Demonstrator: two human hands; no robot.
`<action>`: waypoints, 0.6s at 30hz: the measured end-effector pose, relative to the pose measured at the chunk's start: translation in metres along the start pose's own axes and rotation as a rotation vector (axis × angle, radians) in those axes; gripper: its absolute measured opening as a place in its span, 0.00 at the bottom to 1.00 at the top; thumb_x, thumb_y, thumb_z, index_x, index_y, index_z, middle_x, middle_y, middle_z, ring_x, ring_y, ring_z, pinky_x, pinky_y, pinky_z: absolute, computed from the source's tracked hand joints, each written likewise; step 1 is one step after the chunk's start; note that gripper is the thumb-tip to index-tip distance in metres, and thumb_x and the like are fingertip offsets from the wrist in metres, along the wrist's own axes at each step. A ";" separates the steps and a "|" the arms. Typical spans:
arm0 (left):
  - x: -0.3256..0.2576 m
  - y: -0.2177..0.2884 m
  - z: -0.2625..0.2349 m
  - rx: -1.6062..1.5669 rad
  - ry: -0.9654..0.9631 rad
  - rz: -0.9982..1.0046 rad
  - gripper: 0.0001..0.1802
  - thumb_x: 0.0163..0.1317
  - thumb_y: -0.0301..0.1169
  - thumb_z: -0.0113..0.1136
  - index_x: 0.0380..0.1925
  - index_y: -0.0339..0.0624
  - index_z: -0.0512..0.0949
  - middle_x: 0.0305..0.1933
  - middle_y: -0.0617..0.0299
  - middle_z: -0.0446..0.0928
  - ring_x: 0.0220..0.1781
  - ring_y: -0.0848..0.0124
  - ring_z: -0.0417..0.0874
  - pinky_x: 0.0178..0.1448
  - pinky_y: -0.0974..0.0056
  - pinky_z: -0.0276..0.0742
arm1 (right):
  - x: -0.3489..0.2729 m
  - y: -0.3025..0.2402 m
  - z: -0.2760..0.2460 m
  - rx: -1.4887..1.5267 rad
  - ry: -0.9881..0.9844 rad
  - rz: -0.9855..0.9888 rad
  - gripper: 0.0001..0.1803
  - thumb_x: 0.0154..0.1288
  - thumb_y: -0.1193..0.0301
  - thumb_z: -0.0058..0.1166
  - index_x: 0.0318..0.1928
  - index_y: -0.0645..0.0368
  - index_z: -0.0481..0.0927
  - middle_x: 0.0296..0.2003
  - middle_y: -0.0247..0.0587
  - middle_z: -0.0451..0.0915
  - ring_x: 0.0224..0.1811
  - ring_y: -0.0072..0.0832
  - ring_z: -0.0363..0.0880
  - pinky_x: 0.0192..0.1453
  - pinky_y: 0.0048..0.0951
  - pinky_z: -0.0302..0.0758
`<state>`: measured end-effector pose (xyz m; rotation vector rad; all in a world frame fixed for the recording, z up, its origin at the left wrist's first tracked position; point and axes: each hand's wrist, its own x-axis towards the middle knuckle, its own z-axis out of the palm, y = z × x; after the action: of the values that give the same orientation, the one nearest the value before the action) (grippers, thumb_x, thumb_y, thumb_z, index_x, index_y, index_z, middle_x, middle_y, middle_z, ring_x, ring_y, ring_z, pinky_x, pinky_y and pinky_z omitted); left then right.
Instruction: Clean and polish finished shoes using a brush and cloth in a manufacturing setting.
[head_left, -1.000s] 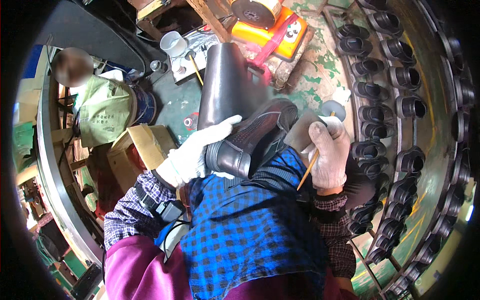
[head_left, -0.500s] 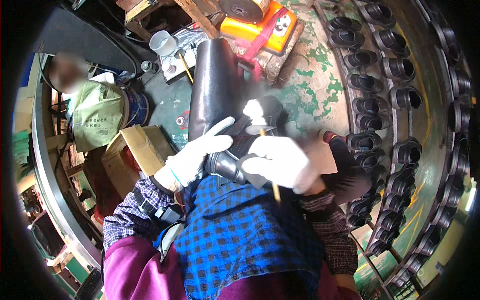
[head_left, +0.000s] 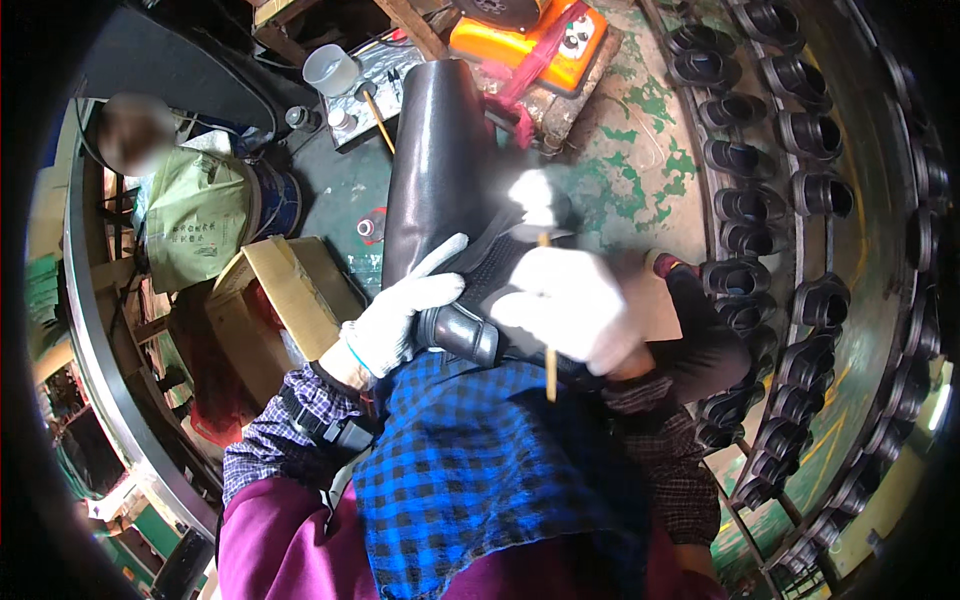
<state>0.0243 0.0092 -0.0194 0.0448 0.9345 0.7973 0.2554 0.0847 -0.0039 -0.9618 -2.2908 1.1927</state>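
Note:
On my lap lies a black shoe (head_left: 462,335) with a shiny end towards me and a textured, dotted surface partly showing. My left hand (head_left: 405,305), in a white glove, grips its left side, thumb and fingers spread along it. Over the shoe's right side, my white-gloved right hand (head_left: 565,305) is closed around a thin wooden stick (head_left: 551,375). The stick's lower end points towards my body; its working end cannot be made out. Glare and blur hide the far part of the shoe, beside a bright white patch (head_left: 535,197). A long black padded support (head_left: 430,150) extends beyond the shoe.
Racks of black shoes (head_left: 735,155) line the right. A silver tray (head_left: 385,75) with a clear cup (head_left: 330,68) and another stick (head_left: 378,118) is ahead left, near an orange machine (head_left: 540,50). An open cardboard box (head_left: 295,290) stands left. A blue checked cloth (head_left: 450,470) covers my lap.
My right hand has shifted slightly right and the stick now stands more upright in the picture. My left hand keeps its hold on the shoe. The whole view has shifted a little.

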 end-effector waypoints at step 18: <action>-0.006 0.008 0.020 -0.079 0.054 0.013 0.41 0.67 0.34 0.60 0.77 0.44 0.53 0.73 0.52 0.66 0.67 0.61 0.75 0.69 0.58 0.74 | 0.016 -0.016 -0.018 0.003 0.219 0.516 0.12 0.64 0.65 0.63 0.28 0.58 0.80 0.25 0.37 0.80 0.26 0.28 0.79 0.30 0.33 0.73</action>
<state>0.0322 0.0172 0.0003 -0.0396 0.9531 0.8507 0.2489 0.1002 0.0203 -1.6602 -1.9247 1.2006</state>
